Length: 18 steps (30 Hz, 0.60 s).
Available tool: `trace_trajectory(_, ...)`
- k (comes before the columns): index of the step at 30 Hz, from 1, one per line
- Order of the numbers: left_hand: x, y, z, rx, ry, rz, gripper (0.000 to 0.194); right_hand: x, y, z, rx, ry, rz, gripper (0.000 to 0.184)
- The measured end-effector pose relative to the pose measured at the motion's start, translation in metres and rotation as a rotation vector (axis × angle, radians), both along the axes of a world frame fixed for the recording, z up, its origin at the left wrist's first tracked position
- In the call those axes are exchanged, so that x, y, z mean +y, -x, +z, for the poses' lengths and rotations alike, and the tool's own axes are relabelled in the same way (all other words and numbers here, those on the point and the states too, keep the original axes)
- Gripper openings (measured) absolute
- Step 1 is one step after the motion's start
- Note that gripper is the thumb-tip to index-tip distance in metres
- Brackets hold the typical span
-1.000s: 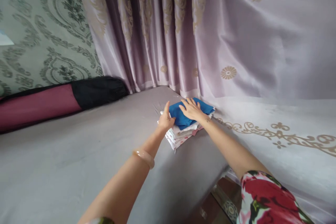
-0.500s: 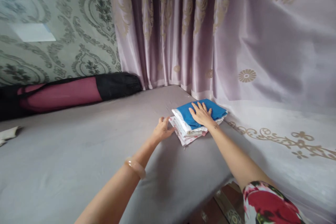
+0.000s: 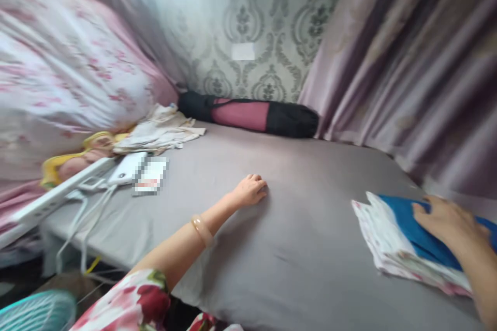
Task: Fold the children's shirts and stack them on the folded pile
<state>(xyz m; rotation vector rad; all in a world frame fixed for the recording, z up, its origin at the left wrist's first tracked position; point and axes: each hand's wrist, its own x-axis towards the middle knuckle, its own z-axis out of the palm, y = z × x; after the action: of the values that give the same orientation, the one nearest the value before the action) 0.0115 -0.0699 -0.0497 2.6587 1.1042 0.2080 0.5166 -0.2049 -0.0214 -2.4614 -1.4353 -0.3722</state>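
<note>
My right hand (image 3: 452,222) lies spread and flat on a blue folded cloth (image 3: 407,220), the top layer of a stack at the right. Beneath it are white folded clothes (image 3: 384,232), some with a small pink pattern; the stack's right end is cut off by the frame. Well to the left, my left hand (image 3: 250,190) is over the grey bed sheet (image 3: 310,176), fingers loosely bent and holding nothing. Whether it touches the sheet I cannot tell. A pale bangle (image 3: 202,231) circles the left forearm.
A black and pink long bag (image 3: 248,114) lies against the patterned wall. At the left are crumpled pale clothes (image 3: 159,129), a white device (image 3: 130,168) with cables, a white rail (image 3: 58,196) and pink floral bedding (image 3: 77,62). Purple curtains (image 3: 388,62) hang at the right.
The view has swung left, bringing the clothes and bedding in. My left hand has come away from the stack and moved left; my right hand still rests on the blue cloth.
</note>
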Motion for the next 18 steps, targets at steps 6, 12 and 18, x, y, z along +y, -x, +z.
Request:
trace_trajectory(6, -0.002, 0.038, -0.002, -0.040, -0.004, 0.127, 0.035, 0.069, 0.119, -0.022, 0.064, -0.027, 0.229, 0.051)
trace_trajectory(12, 0.007, 0.042, -0.012, -0.094, 0.009, 0.114, 0.035, 0.126, 0.276, -0.057, 0.090, 0.146, 0.529, 0.047)
trace_trajectory(18, 0.029, 0.074, -0.010, -0.292, 0.187, 0.070, 0.020, 0.159, 0.370, -0.062, 0.064, 0.209, 0.638, 0.049)
